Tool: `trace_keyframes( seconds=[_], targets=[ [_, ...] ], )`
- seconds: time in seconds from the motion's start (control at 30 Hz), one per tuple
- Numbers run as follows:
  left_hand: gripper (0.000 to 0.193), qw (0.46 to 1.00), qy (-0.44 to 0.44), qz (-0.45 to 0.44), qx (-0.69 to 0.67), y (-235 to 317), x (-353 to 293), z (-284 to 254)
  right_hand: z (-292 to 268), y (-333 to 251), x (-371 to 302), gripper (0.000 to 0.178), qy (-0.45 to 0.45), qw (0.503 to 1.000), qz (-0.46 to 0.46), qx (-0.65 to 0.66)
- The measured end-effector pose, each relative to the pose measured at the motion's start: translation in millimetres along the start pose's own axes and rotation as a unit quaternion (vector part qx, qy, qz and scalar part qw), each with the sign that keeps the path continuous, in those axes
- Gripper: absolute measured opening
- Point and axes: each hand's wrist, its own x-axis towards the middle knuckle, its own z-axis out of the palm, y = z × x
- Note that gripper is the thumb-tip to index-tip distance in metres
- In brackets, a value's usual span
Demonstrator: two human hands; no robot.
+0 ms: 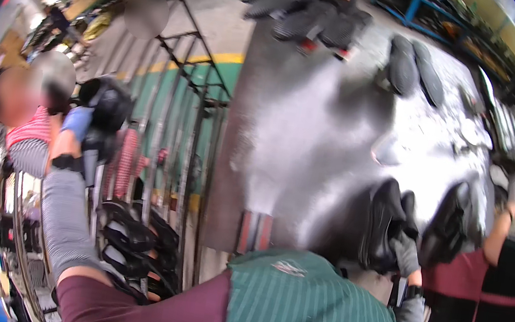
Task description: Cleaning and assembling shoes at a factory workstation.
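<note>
My left arm reaches out to the left over a metal rack. The blue-gloved left hand (pixel 77 124) is closed on black shoes (pixel 111 104), held above the rack's bars; its fingers are partly hidden. On the right, my grey-gloved right hand (pixel 405 253) is closed on the heel end of a pair of black shoes (pixel 384 221) at the near edge of the metal table (pixel 277 164). Another black pair (pixel 448 224) stands just to the right of it.
The barred rack (pixel 199 133) runs along the table's left side, with several black shoes (pixel 128 235) on its lower level. Dark shoes (pixel 310 20) lie at the table's far end, near grey soles (pixel 408 70). A co-worker's arm (pixel 501 228) reaches in from the right.
</note>
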Motion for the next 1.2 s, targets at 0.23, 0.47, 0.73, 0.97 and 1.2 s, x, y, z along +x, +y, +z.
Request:
trace_keyframes(
  seconds=[0.23, 0.47, 0.73, 0.97, 1.2],
  targets=[
    [0.051, 0.992, 0.124, -0.026, 0.012, -26, -8, -10, -32, -33, -41, 0.045, 0.125, 0.981, -0.067, 0.136],
    [0.067, 0.982, 0.184, -0.019, 0.039, 52, -72, -73, 0, -66, -90, 0.042, 0.115, 0.963, -0.051, 0.237],
    [0.035, 0.9, 0.171, 0.252, -0.311, 223, -221, -108, -56, -51, -12, 0.039, 0.113, 0.929, -0.083, 0.341],
    [0.038, 0.557, -0.384, 0.334, -0.656, 358, -388, -143, -84, -68, 43, 0.037, 0.062, 0.885, -0.235, 0.397],
    [0.05, 0.463, -0.557, 0.015, -0.689, 406, -383, -51, -141, -240, 87, 0.022, 0.14, 0.95, -0.267, -0.079]
  ],
)
